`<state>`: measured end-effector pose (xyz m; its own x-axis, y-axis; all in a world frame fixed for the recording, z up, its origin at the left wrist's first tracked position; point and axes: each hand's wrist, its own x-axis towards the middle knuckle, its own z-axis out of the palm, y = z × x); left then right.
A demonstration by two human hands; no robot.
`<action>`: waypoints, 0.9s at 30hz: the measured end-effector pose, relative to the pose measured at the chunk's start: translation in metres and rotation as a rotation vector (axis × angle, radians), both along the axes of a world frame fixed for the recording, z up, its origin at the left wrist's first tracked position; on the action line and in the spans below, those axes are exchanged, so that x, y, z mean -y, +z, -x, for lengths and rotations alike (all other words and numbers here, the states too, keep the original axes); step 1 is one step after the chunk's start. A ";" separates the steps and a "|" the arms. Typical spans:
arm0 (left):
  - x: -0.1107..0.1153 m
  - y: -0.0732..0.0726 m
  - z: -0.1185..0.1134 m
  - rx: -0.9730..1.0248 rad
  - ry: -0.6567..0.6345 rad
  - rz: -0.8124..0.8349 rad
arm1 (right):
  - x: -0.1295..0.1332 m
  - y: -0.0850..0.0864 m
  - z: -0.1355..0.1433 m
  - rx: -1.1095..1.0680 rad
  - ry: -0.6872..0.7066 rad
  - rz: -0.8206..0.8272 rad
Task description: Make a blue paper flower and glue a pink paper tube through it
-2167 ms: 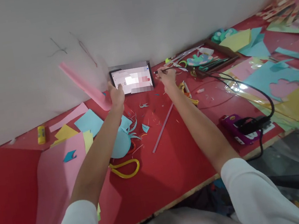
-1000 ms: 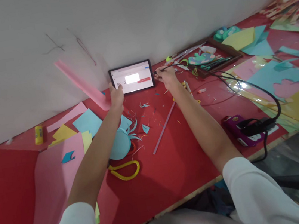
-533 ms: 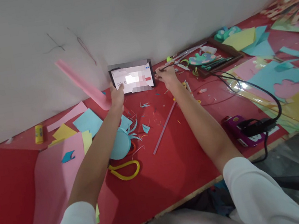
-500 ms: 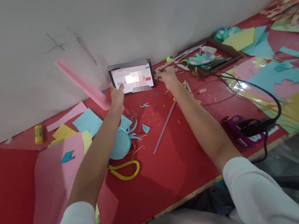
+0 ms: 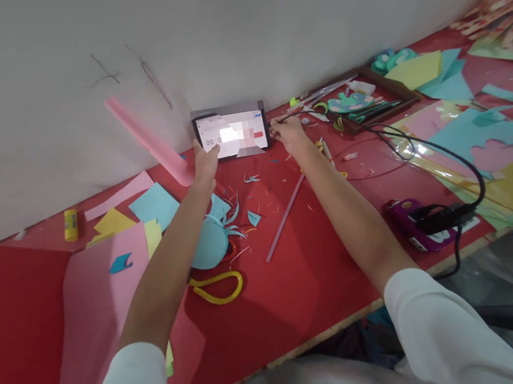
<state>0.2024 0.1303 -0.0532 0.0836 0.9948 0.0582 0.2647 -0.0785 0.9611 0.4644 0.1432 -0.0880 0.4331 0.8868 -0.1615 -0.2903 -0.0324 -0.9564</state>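
A black-framed phone (image 5: 233,136) stands on its long edge against the wall, its lit screen showing timer digits. My left hand (image 5: 206,162) grips its left end, thumb over the front. At its right end, my right hand (image 5: 288,134) is pinched on a black cable (image 5: 297,115) that runs off to the right. Below the phone lie a blue paper piece with curled strips (image 5: 210,243), scissors with a yellow handle (image 5: 218,289) and a thin pink strip (image 5: 285,218).
A brown tray (image 5: 389,93) with tools and paper pieces sits at the back right. A purple device (image 5: 407,223) with a black plug is at the right front edge. Coloured papers (image 5: 94,308) and a glue stick (image 5: 71,225) lie left, a pink folded strip (image 5: 145,138) leans on the wall.
The whole view has shifted slightly, so things appear a little further right. Both hands keep their places at the phone and cable.
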 end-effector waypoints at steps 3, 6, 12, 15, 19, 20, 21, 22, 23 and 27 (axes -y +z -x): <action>0.015 0.013 -0.005 -0.029 0.045 -0.021 | 0.006 0.002 0.001 -0.031 -0.012 0.020; 0.035 0.027 -0.002 -0.077 -0.016 -0.109 | 0.018 0.002 0.002 -0.080 -0.011 0.021; 0.093 0.073 0.050 -0.315 -0.302 -0.137 | 0.057 0.012 0.021 -0.028 -0.069 -0.014; 0.122 0.096 0.085 -0.729 -0.339 -0.121 | 0.089 0.024 0.047 0.073 0.003 -0.080; 0.145 0.098 0.118 -1.113 -0.458 0.082 | 0.139 0.041 0.092 0.317 0.329 -0.206; 0.148 0.094 0.124 -1.135 -0.497 0.115 | 0.151 0.044 0.102 0.382 0.363 -0.233; 0.149 0.090 0.128 -1.129 -0.531 0.135 | 0.163 0.047 0.110 0.448 0.387 -0.259; 0.149 0.085 0.131 -1.097 -0.565 0.145 | 0.173 0.050 0.118 0.510 0.400 -0.283; 0.149 0.081 0.134 -1.048 -0.599 0.146 | 0.182 0.052 0.125 0.569 0.397 -0.308; 0.151 0.075 0.142 -0.910 -0.660 0.098 | 0.210 0.053 0.143 0.721 0.388 -0.390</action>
<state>0.0604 -0.0210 0.0216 0.5660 0.7373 -0.3687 0.8047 -0.3968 0.4417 0.3217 -0.0670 -0.0354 -0.0274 0.9265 0.3753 0.3472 0.3609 -0.8656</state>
